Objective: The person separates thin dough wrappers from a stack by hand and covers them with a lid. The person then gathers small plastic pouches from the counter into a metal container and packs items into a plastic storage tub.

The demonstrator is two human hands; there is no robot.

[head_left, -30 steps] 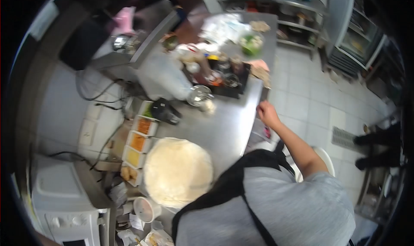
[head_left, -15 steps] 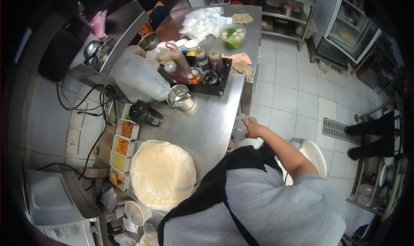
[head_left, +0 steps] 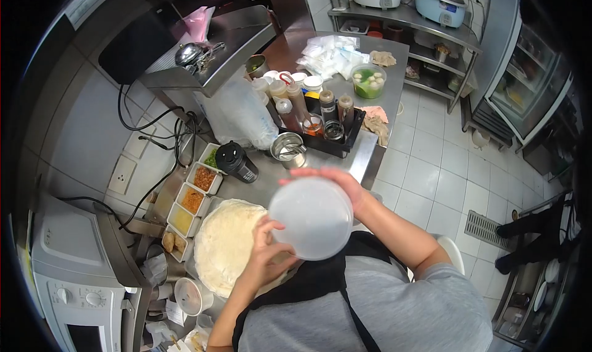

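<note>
A round translucent plastic container or lid (head_left: 311, 219) is held up in front of my apron. My right hand (head_left: 336, 182) grips its upper right edge, fingers along the top rim. My left hand (head_left: 269, 253) pinches its lower left edge between thumb and fingers. Behind my left hand, a pale round stack of flat dough (head_left: 225, 244) lies on the steel counter (head_left: 259, 188). White tubs of chopped fillings (head_left: 192, 200) line its left side. A black lidded cup (head_left: 237, 162) and a metal cup with utensils (head_left: 288, 149) stand beyond the dough.
A black tray (head_left: 350, 143) holds several sauce bottles. Behind it are plastic bags (head_left: 333, 54) and a green-tinted tub (head_left: 368, 82). A white microwave-like appliance (head_left: 80, 272) stands at lower left. Another person's dark-clothed legs (head_left: 536, 228) show at far right.
My right hand has risen from beside the counter's edge with the round plastic piece. My left hand has come into view and taken hold of it. The camera view has shifted.
</note>
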